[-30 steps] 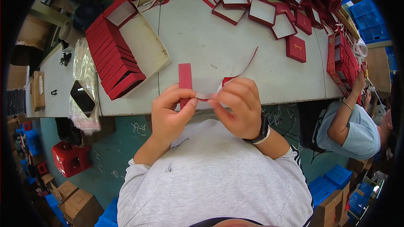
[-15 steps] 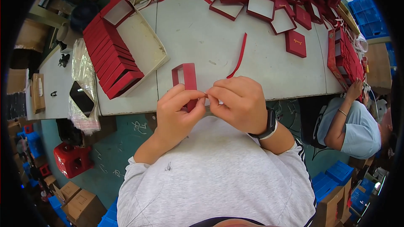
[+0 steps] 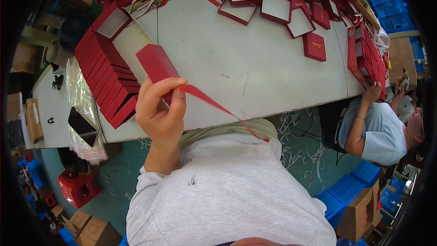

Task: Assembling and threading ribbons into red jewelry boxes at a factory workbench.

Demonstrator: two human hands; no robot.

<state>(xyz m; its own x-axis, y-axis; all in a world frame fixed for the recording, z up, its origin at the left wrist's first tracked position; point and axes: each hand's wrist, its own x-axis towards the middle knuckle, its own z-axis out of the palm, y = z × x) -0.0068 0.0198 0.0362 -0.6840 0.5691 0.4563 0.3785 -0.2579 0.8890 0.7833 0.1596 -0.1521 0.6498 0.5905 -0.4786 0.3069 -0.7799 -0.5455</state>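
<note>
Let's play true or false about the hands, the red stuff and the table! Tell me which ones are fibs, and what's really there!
1. The left hand holds a red box. True.
2. The right hand holds a red ribbon. False: the ribbon trails from the left hand, and the person's own right hand is out of view.
3. A black phone lies on clear plastic. True.
4. The red stool stands on top of the table. False: the stool is down on the green floor.
5. The table's top is whitish. True.
</note>
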